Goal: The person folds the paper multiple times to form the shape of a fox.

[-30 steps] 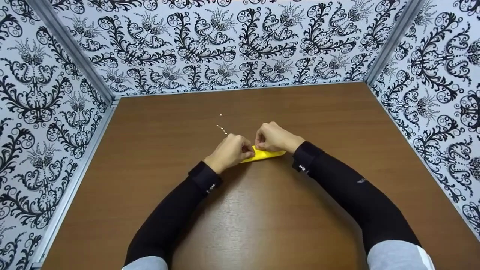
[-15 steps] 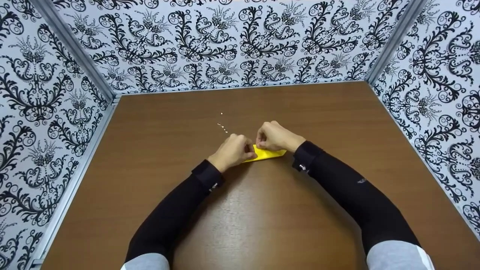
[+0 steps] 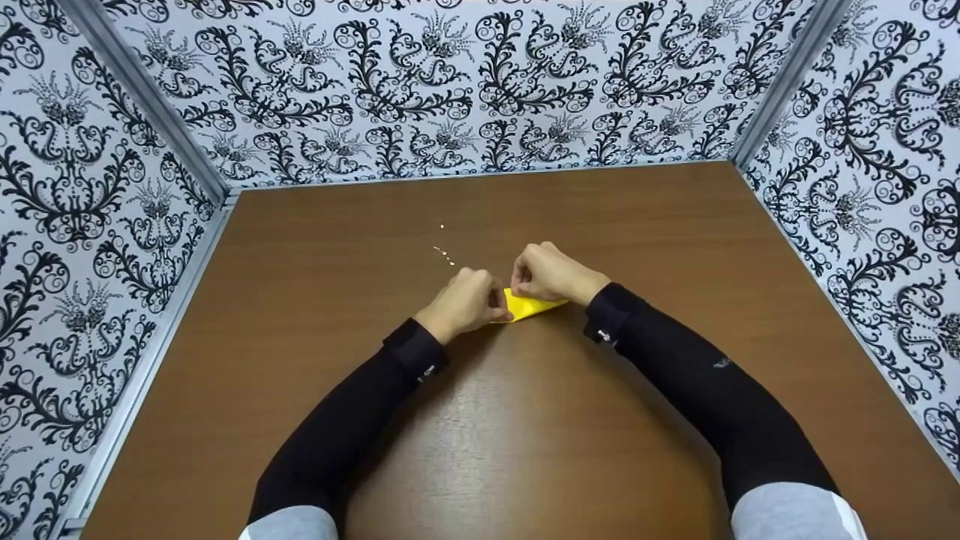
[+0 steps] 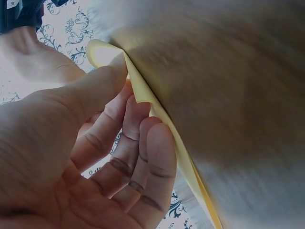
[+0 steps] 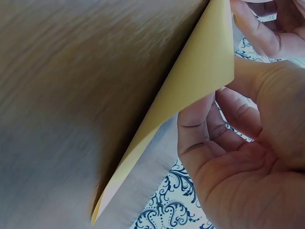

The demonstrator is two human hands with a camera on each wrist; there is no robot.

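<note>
A sheet of yellow paper (image 3: 531, 306) lies between both hands near the middle of the table, its near edge bent over. My left hand (image 3: 466, 301) pinches the paper's left part; in the left wrist view the thumb presses on the yellow sheet (image 4: 138, 86) with the fingers curled close behind it. My right hand (image 3: 551, 274) pinches the upper edge just to the right. From the right wrist, the paper (image 5: 195, 71) looks curled into a slanting flap, and the fingers (image 5: 195, 114) meet its edge. The flap partly hides the right fingertips.
Small white specks (image 3: 448, 257) lie on the brown wooden table (image 3: 637, 225) beyond the left hand. Black-and-white patterned walls (image 3: 420, 82) close off the back and both sides. Grey metal posts (image 3: 154, 105) stand at the back corners.
The paper's near edge on the right has folded up into a slant between the hands. The left hand has shifted slightly right; the right hand stays almost still.
</note>
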